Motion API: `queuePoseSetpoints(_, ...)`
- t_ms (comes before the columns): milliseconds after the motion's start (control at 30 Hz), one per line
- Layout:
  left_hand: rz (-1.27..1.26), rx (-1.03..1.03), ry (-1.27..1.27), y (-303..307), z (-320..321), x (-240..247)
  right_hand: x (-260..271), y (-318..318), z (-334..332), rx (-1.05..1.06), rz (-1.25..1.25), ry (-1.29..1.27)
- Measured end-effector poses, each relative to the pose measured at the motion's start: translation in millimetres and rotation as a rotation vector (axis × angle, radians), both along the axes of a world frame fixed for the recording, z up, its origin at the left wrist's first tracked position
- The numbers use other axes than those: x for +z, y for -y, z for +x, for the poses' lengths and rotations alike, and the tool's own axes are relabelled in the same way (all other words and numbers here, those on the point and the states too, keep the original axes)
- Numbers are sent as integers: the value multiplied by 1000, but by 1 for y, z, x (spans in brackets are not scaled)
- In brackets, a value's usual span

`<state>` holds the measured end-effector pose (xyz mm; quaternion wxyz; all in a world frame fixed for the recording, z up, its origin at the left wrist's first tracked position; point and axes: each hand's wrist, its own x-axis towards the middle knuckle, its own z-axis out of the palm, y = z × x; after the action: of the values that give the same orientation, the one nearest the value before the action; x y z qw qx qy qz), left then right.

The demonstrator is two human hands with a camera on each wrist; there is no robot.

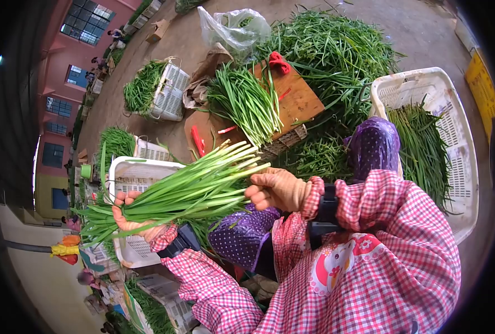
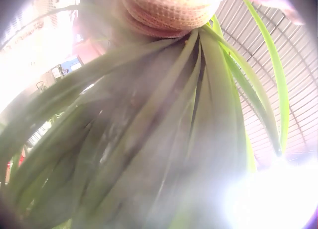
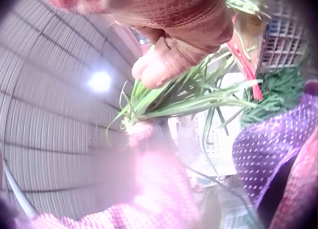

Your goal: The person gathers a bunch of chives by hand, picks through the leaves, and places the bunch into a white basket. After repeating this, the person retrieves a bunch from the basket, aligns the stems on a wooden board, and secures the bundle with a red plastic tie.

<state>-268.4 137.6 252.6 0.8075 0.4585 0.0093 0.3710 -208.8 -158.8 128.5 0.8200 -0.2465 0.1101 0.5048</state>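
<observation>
A long bunch of green leafy stalks (image 1: 186, 195) lies across the left hand (image 1: 130, 216), whose fingers curl round its leafy end. In the left wrist view the gloved left hand (image 2: 166, 10) grips the leaves (image 2: 164, 114), which fan out below it. At the pale stem end, the right hand (image 1: 275, 189) pinches stalks between thumb and fingers. The right wrist view shows the right hand (image 3: 174, 45) with bent fingertips at the stalks (image 3: 189, 97). Both hands wear fingerless tan gloves.
Another bunch (image 1: 244, 103) rests on a wooden board (image 1: 303, 106) with red ties (image 1: 198, 140). A white basket (image 1: 126, 253) stands beneath the held bunch, a larger one (image 1: 463, 150) at the right. A leafy heap (image 1: 336, 50) lies behind the board. Purple dotted knees (image 1: 239, 236) are close below.
</observation>
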Motion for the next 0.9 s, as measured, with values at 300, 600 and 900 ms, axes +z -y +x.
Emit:
queuePoseSetpoints(300,-128,191,-23,24,10,-1,-10,-14,17,-115,230,67)
queuePoseSetpoints(600,-218,-16,-66,-1,20,-15,-18,-1,30,-22,132,212)
queuePoseSetpoints(900,-225,106,-104,-22,27,-25,-1,62,20,541,55,901)
